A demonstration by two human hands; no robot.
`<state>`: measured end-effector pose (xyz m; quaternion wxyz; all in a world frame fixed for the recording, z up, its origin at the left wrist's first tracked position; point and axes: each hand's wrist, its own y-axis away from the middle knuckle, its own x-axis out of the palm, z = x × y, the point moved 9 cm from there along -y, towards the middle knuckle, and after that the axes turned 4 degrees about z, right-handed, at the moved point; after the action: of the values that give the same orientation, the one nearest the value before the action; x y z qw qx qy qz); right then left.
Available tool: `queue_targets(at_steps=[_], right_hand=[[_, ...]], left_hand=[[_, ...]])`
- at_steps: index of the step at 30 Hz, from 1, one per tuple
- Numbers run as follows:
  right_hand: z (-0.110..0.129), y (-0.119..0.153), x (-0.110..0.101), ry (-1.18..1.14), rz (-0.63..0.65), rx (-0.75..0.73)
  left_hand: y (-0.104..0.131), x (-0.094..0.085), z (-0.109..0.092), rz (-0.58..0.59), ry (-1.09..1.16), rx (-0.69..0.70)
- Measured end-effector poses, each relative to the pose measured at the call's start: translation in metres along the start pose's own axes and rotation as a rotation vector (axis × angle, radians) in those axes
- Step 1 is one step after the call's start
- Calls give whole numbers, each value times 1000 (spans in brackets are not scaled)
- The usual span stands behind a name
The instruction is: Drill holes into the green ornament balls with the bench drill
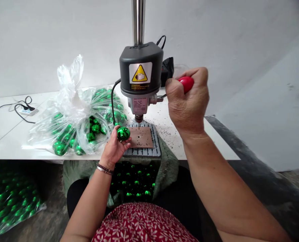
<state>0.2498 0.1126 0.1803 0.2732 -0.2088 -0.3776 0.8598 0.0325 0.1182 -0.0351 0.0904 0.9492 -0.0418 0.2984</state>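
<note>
A shiny green ball ornament [123, 133] rests in the fingers of my left hand [114, 146], just left of the drill bit. My right hand [189, 97], raised at the right, is wrapped round the red knob [186, 84] of the drill press lever. The dark grey drill press [140, 69] stands on the table, with a yellow warning label on its front. Its thin bit [139, 126] points down at a brown board [145, 137] with a small hole, lying on the metal base [156, 148]. Small dark shavings are scattered over the board and base.
A clear plastic bag [72, 101] of green balls sits on the white table [8, 134] at left. Below, more balls [136, 181] fill a green sack [168, 168] before my lap. Another full bag [10, 201] lies on the floor. A power strip [29, 111] trails cables.
</note>
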Motion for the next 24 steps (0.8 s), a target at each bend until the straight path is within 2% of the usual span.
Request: queue_targets(at_steps=[3, 9, 14, 20, 24], right_hand=[[1, 0, -1, -2, -24, -63], [-3, -2, 1, 42, -2, 2], [-1, -2, 0, 69, 31, -26], [-1, -1, 2, 108, 76, -48], [1, -2, 2, 85, 87, -30]], left_hand=[[-5, -3, 1, -48, -129, 24], [-21, -5, -14, -167, -768, 249], [-33, -3, -9, -136, -876, 242], [-35, 5, -3, -89, -1051, 195], [-38, 12, -2, -46, -1107, 217]])
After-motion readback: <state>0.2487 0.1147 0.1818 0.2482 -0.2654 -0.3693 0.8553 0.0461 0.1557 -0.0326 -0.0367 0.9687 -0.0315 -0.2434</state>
